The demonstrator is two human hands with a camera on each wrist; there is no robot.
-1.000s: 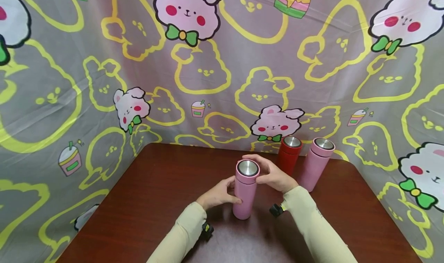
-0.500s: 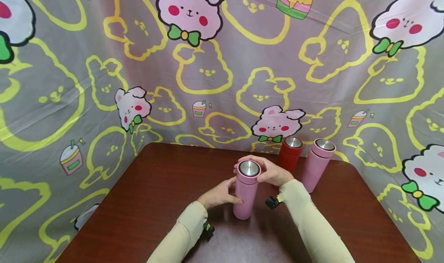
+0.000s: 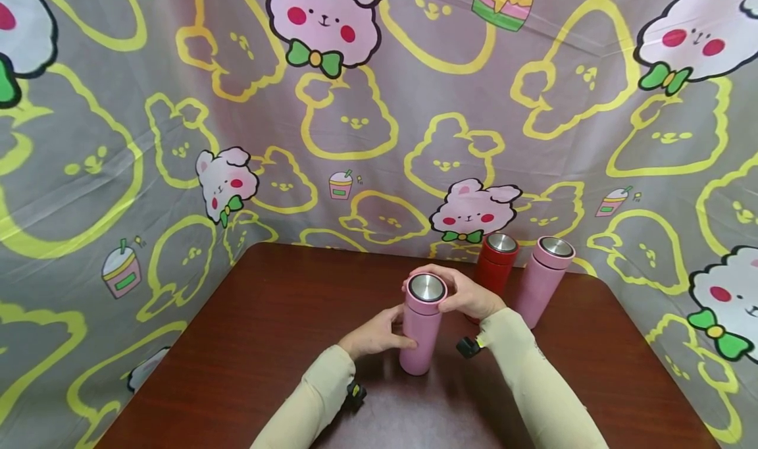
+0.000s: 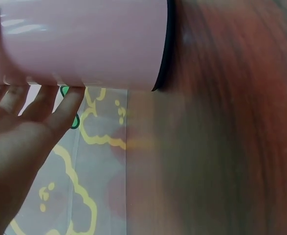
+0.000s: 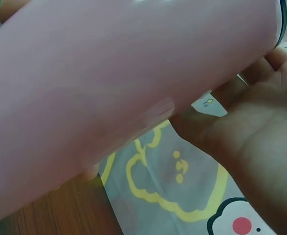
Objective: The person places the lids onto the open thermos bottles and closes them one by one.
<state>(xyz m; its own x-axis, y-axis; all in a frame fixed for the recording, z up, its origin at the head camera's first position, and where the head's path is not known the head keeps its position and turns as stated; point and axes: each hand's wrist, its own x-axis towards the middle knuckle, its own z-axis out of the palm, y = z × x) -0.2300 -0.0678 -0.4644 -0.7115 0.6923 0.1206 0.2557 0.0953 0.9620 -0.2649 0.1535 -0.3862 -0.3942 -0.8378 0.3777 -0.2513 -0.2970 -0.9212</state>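
A pink thermos bottle (image 3: 422, 337) with a steel-topped lid (image 3: 428, 287) stands upright on the table, at the middle front. My left hand (image 3: 374, 334) grips its lower body, thumb across the front. Higher up, my right hand (image 3: 469, 296) holds the lid from the right, with some fingers hidden behind it. The left wrist view shows the bottle's dark-rimmed base (image 4: 165, 54) and the fingers of my left hand (image 4: 23, 129) against its side. In the right wrist view the pink body (image 5: 109, 83) fills much of the picture, beside my right hand (image 5: 255, 117).
Behind my right hand stand a red thermos bottle (image 3: 496, 264) and a second pink thermos bottle (image 3: 541, 284), both upright. The brown wooden table (image 3: 266, 317) is backed by a cartoon-print cloth (image 3: 367, 139) on several sides.
My right hand has shifted slightly left, its fingers reaching farther round the lid, and its wrist has moved inward. The left hand keeps its grip; the bottle stays in almost the same place.
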